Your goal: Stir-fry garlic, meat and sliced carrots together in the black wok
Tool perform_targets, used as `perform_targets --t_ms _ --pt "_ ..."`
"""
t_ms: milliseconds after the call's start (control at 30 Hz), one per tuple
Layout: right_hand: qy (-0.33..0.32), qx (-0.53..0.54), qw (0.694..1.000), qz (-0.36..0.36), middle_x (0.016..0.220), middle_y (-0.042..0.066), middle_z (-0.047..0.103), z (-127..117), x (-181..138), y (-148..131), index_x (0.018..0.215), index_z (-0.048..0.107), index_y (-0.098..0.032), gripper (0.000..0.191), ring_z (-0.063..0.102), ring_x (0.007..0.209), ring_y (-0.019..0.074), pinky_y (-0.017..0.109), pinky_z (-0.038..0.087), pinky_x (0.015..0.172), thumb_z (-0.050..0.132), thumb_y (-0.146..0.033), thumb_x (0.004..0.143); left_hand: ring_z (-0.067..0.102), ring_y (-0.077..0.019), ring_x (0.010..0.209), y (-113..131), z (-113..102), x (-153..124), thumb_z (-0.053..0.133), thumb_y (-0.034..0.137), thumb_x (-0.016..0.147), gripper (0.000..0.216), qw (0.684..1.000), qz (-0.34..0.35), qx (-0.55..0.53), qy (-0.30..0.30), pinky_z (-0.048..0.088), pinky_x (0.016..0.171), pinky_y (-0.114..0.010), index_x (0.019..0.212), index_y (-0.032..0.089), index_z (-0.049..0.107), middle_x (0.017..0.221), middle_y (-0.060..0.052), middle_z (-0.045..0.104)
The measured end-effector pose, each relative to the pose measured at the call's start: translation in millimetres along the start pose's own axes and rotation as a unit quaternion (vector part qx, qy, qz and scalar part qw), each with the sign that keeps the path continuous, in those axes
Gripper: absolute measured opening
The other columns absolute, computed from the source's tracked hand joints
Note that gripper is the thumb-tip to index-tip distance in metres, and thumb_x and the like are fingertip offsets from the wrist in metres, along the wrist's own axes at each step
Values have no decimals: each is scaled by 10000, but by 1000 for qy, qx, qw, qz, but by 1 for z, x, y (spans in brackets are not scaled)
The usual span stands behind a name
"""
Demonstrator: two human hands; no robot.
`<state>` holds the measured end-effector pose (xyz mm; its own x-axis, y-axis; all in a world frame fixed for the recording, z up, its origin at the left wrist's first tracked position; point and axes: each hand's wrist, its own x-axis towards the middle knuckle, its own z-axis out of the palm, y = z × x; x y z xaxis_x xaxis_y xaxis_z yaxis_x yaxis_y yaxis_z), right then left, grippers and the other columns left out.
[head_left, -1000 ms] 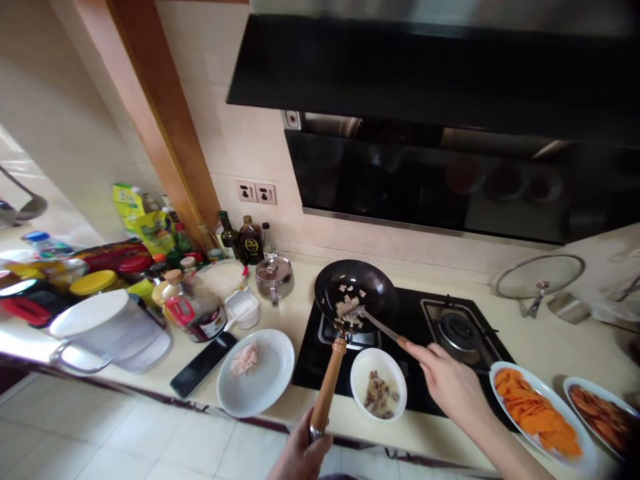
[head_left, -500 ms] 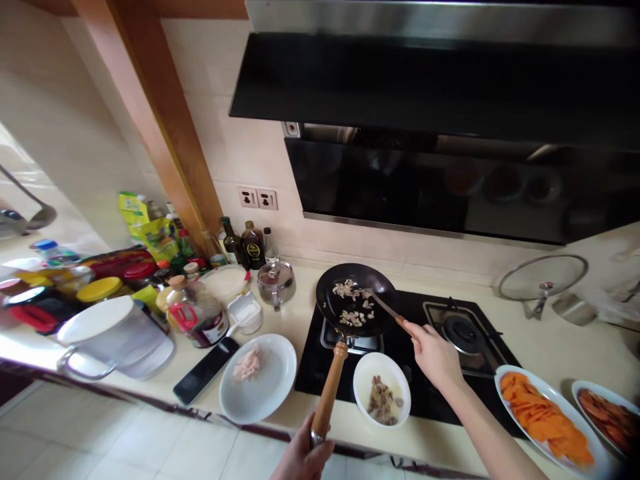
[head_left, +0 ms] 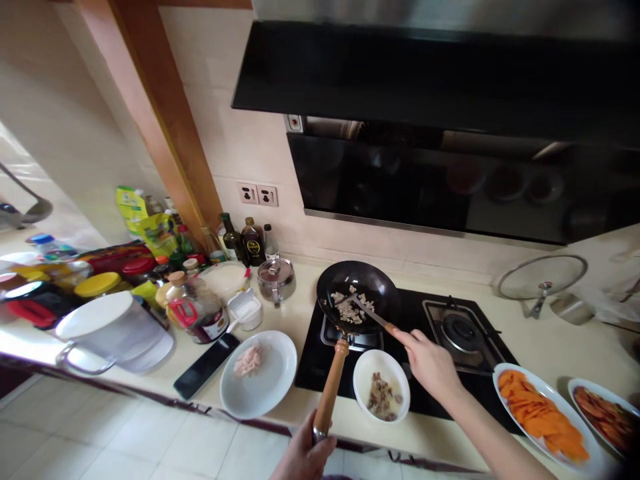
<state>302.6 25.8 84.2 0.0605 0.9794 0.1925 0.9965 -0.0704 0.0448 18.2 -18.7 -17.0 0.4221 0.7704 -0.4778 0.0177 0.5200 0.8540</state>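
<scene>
fingers of the left hand [head_left: 309, 448], curled closed, are gripping a brown wooden handle [head_left: 331, 385], likely steadying the black metal wok [head_left: 383, 287] sitting over the left burner [head_left: 327, 336]; those of the right hand [head_left: 433, 365] are clasping a wooden-handled metal spatula [head_left: 371, 313] amid pale chopped pieces [head_left: 353, 315], its length probably sparing the hand heat.

At the bottom edge the left hand [head_left: 306, 450] is cut off near the wrist, and its grip hides the lower end of the wooden handle [head_left: 331, 388]. The right hand [head_left: 431, 361] covers the butt of the spatula [head_left: 371, 313], its forearm leaving at the bottom. Most of the burner [head_left: 367, 343] is hidden under the wok [head_left: 386, 293]; the pale bits [head_left: 356, 311] inside are too small to identify. Lower right, reddish slices [head_left: 603, 412] blur and run out of frame. The left edge cuts the ladle [head_left: 38, 211]
</scene>
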Motion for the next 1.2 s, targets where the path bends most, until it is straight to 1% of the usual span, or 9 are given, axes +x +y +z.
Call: perform_targets --t_ms 233,333,533,700,767,867,967,1067,1200 --pt "9 0 1000 13 1030 -3 661 -29 -33 51 1150 611 -371 426 663 815 166 253 492 647 466 -144 820 267 -25 325 -1 -1 0 668 474 695 500 1000 15 -5 2 152 342 -188 1032 168 461 463 138 373" --pt "3 17 1000 12 1049 -13 663 -28 -32 41 1163 597 -390 443 658 859 166 256 493 675 443 -140 831 289 -29 330 -1 -1 0 669 494 685 530 1000 8 2 -1 159 343 -187 1037 169 443 468 137 379" --pt "13 25 997 76 989 31 647 2 -4 2 1226 568 -291 431 642 688 127 215 459 561 452 -130 843 283 -34 311 -4 0 1 648 536 687 628 1000 10 22 -3 141 339 -194 1116 161 384 445 147 377" --pt "10 59 998 -4 1010 -17 655 -3 -17 13 1202 570 -383 485 656 776 128 211 490 630 439 -100 831 259 -23 304 -5 0 2 653 536 681 588 1000 7 21 4 141 336 -194 1071 156 432 464 135 396" --pt "18 42 999 7 1046 -6 654 -6 -15 13 1196 580 -369 477 657 805 143 227 494 642 444 -99 827 259 -23 302 -5 0 2 653 534 681 561 1000 7 18 4 144 336 -192 1050 162 453 459 136 389" --pt "12 27 998 58 1018 30 647 -4 -5 0 1217 575 -309 438 649 703 138 230 477 578 454 -128 837 251 -30 291 -5 -1 3 648 544 682 528 1000 9 14 -8 140 334 -193 1018 174 478 419 151 333" --pt "1 37 998 41 956 12 637 0 -4 -7 1243 547 -335 466 633 655 112 204 453 540 436 -120 845 263 -31 303 -3 -1 2 668 527 670 563 1000 1 8 -3 143 336 -193 1056 173 460 432 146 353" --pt "2 22 1000 5 935 -6 632 -1 -14 3 1244 534 -383 491 623 621 99 196 441 520 408 -109 856 275 -31 318 -1 0 1 680 503 664 604 1000 -6 5 6 151 338 -196 1095 158 433 453 136 384" --pt "17 -18 999 37 950 24 641 -8 -22 20 1232 565 -323 469 631 617 122 221 451 510 423 -106 841 268 -31 300 2 1 -1 658 511 674 588 1000 8 16 1 145 331 -206 1083 154 431 450 135 391"
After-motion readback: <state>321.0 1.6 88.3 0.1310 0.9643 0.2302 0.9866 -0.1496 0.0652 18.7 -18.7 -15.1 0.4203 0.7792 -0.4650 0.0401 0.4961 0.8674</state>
